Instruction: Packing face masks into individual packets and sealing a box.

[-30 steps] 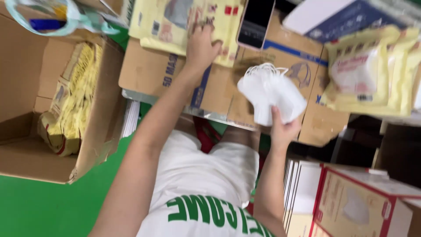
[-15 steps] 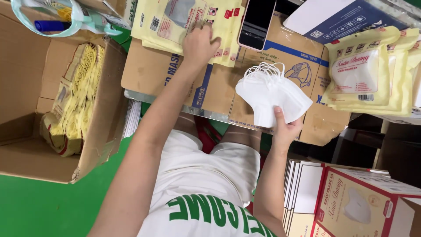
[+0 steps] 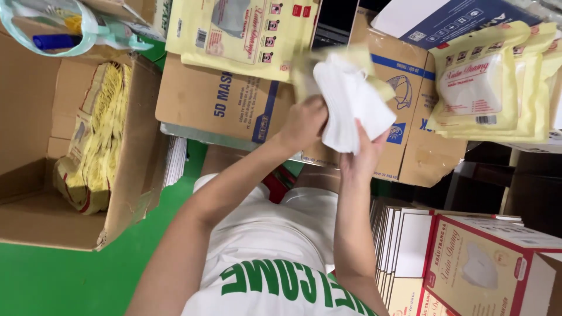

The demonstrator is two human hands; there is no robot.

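My right hand [image 3: 360,158] grips a stack of white folded face masks [image 3: 351,105] from below. My left hand [image 3: 304,126] holds a yellow plastic pouch [image 3: 305,73] against the stack, and the blurred pouch wraps partly around the masks. Both hands meet above a flattened brown cardboard box [image 3: 222,102]. A pile of empty yellow pouches [image 3: 246,35] lies on that box just beyond my left hand.
An open cardboard box [image 3: 35,216] at the left holds bundles of yellow pouches [image 3: 93,140]. Filled yellow mask pouches [image 3: 486,88] are piled at the right. Red-and-white cartons [image 3: 486,257] stand at the bottom right. A dark phone [image 3: 335,23] lies at the top. The floor [image 3: 58,281] is green.
My left hand has left the pile with a yellow pouch and moved right to the masks. My right hand has lifted the mask stack slightly towards it.
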